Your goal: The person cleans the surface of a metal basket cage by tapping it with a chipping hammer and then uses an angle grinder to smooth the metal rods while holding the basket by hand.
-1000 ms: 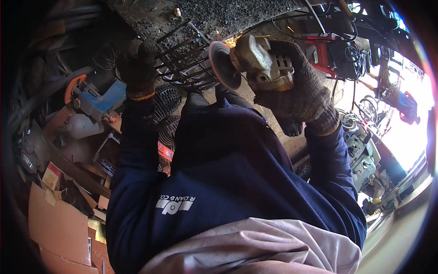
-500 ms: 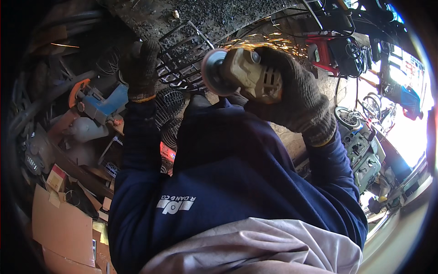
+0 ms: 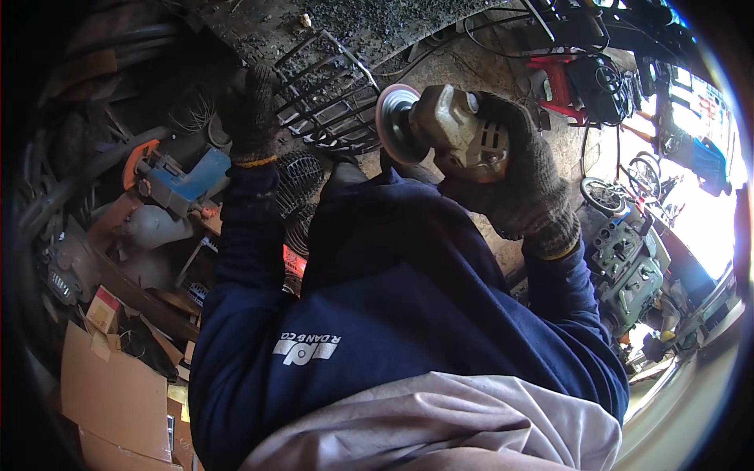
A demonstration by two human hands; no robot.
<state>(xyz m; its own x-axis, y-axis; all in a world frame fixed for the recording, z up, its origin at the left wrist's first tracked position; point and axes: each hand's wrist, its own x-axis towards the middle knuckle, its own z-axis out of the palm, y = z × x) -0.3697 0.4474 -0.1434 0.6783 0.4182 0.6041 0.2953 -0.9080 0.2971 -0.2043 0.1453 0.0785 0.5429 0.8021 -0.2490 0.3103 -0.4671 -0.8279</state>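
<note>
My right hand (image 3: 538, 177), in a dark knitted glove, is closed around an angle grinder (image 3: 463, 133) with a worn, light-coloured gear head. The grinder's round disc (image 3: 399, 124) faces left, just off the right end of a dark metal grate (image 3: 334, 98) made of parallel bars. At the grate's left end is my left hand (image 3: 250, 118), gloved too and closed on its edge; deep shadow hides most of the fingers. The grate lies tilted against the near edge of a dirty, grit-covered work surface (image 3: 236, 27).
Black wire fan guards (image 3: 298, 184) stand below the grate. To the left are a blue and orange machine (image 3: 184, 177) and cardboard boxes (image 3: 114, 392). At right sit a red stool (image 3: 554, 86), a bicycle (image 3: 603, 196) and a green-grey machine (image 3: 628, 263). Cables cross the floor behind the grinder.
The stream of sparks from the disc has stopped. My right hand has drawn the grinder a little to the right, off the grate. The left hand stays at the grate's end.
</note>
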